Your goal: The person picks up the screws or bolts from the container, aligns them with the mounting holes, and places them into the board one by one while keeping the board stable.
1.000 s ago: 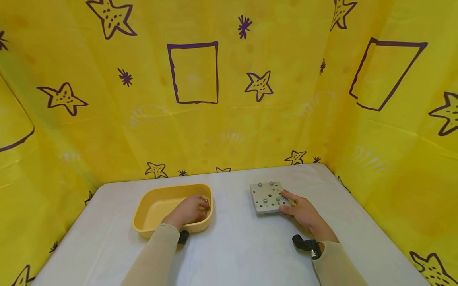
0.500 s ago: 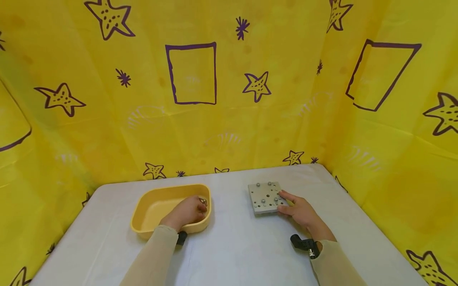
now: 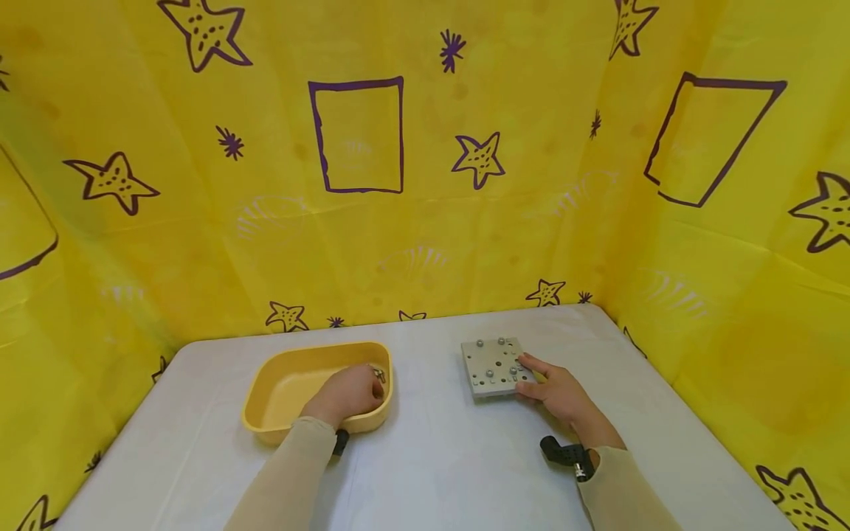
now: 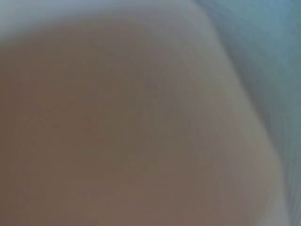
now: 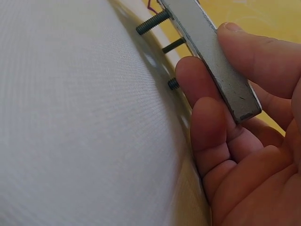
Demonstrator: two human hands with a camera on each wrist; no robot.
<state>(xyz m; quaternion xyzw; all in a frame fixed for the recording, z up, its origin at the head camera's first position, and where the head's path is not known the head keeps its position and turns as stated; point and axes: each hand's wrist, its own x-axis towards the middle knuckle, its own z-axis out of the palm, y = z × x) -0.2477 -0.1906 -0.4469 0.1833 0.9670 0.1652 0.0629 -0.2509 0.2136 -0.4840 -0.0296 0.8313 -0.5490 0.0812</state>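
My right hand [image 3: 564,394] grips the right side of a square grey metal plate [image 3: 488,360], thumb on its edge and fingers beneath. Several bolts [image 3: 490,374] stand in the plate, heads up, among open holes. In the right wrist view, threaded bolt shanks [image 5: 153,22] poke out of the plate's underside, just off the white cloth. My left hand [image 3: 345,394] reaches into the right end of a yellow tray [image 3: 265,383]. Small metal pieces [image 3: 379,375] lie by its fingers, whose tips are hidden. Blurred skin fills most of the left wrist view.
A white cloth [image 3: 425,457] covers the table. Yellow curtains [image 3: 425,236] with purple drawings hang behind and at both sides. A black wrist camera [image 3: 564,451] sticks out by the right wrist. The tray's raised wall surrounds the left hand.
The left hand's fingers have shifted slightly inside the tray among the small metal pieces. The right hand and the plate stay in place.
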